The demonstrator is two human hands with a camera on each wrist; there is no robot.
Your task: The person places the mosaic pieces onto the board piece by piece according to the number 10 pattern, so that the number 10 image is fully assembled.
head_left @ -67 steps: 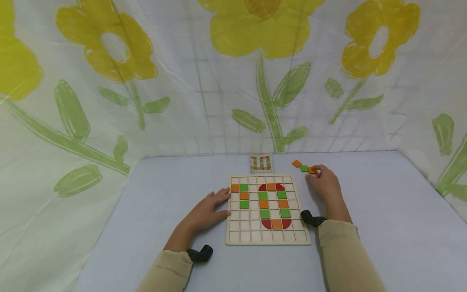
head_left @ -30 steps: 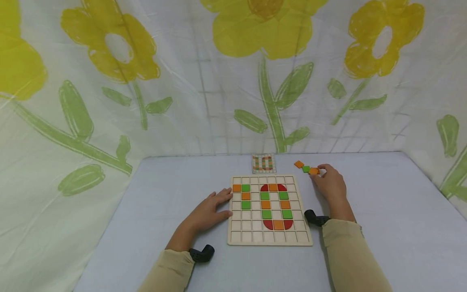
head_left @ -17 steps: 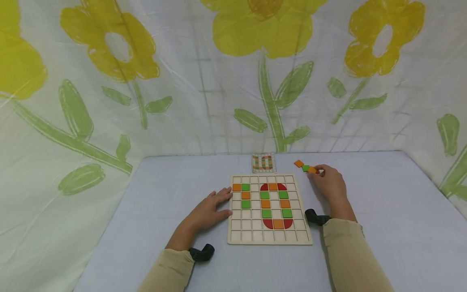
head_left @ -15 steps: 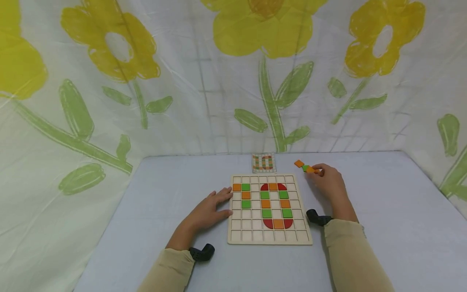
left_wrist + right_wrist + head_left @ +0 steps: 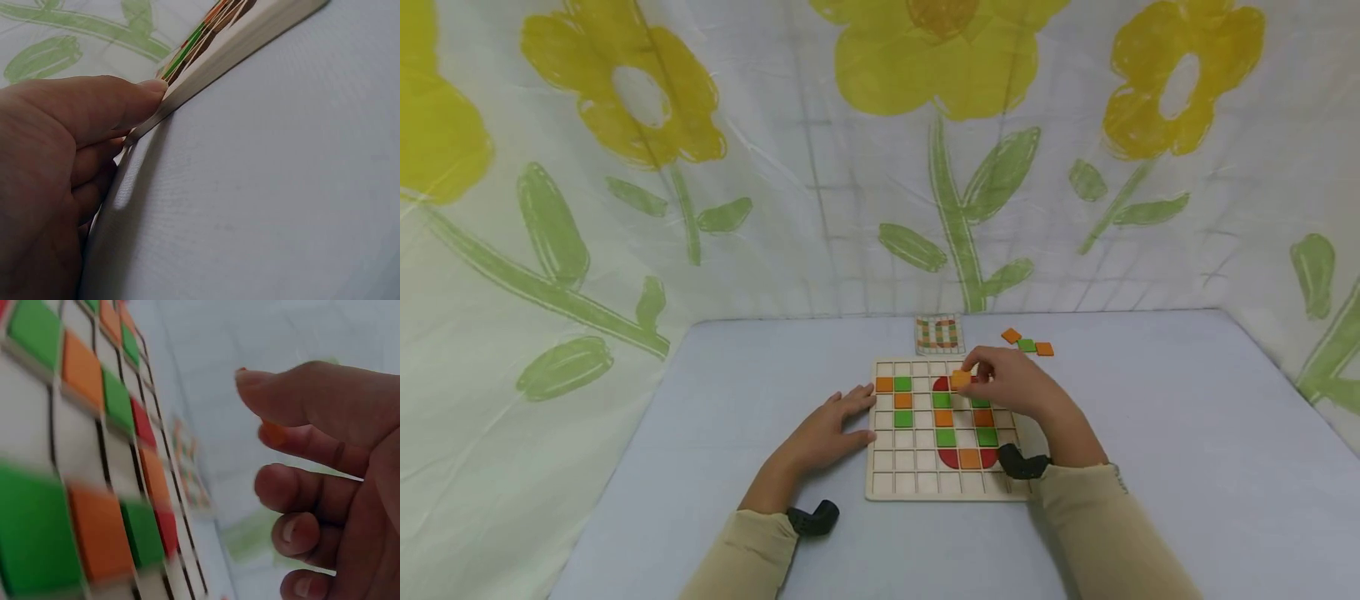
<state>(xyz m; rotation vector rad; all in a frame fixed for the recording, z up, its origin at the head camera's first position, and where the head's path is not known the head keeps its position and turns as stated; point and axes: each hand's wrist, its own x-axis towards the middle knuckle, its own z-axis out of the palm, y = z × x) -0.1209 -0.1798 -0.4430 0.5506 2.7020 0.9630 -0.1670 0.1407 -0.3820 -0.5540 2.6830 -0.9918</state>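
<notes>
My right hand (image 5: 1018, 387) pinches an orange square tile (image 5: 960, 381) between thumb and forefinger, above the upper part of the wooden grid board (image 5: 883, 483). In the right wrist view a corner of that orange tile (image 5: 273, 434) shows between the fingers, off the board's surface. Set in the board are an oval ring of red, orange and green tiles and, to its left, a short group including a green tile (image 5: 903, 419). My left hand (image 5: 823, 437) lies by the board's left edge with fingers extended; its thumb (image 5: 134, 103) touches the edge in the left wrist view.
Behind the board lies a small pattern card (image 5: 938, 335). To its right, on the white table, are a loose orange tile (image 5: 1011, 336), a green tile (image 5: 1027, 345) and another orange tile (image 5: 1045, 348). A flower-printed curtain (image 5: 760, 250) hangs behind the table.
My right hand has lifted an orange tile from the loose pieces at the back right and carried it left over the board. My left hand has stayed at the board's edge.
</notes>
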